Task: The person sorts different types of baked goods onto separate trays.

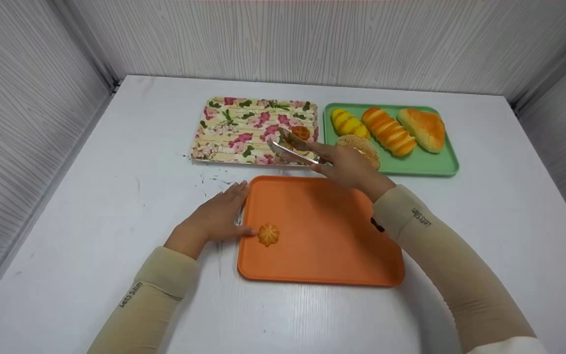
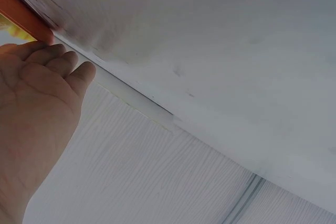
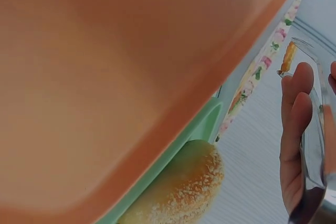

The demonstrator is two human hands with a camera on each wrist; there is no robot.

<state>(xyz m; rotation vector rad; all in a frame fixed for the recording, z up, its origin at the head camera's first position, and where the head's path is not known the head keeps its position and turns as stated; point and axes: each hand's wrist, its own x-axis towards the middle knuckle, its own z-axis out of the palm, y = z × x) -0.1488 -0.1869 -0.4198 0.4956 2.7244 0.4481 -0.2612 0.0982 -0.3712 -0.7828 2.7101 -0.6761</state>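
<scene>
My right hand (image 1: 349,164) grips metal tongs (image 1: 300,155), their tips over the floral tray (image 1: 224,142). A round brown cookie (image 1: 300,132) lies on that tray beside the tips. In the right wrist view a golden ridged cookie (image 3: 288,57) shows at the tong ends; I cannot tell whether they pinch it. My left hand (image 1: 219,214) rests at the left edge of the orange tray (image 1: 332,236), fingers extended along its outside and thumb over the rim. Close to that thumb, a small flower-shaped cookie (image 1: 268,235) lies on the orange tray.
Right of the floral tray stands a green tray (image 1: 420,164) with a yellow striped bread (image 1: 349,123), a ridged loaf (image 1: 388,132), a triangular bread (image 1: 423,129) and a seeded bun (image 3: 181,187). The bun is partly behind my right hand. Panel walls (image 1: 288,44) enclose the white table (image 1: 116,172).
</scene>
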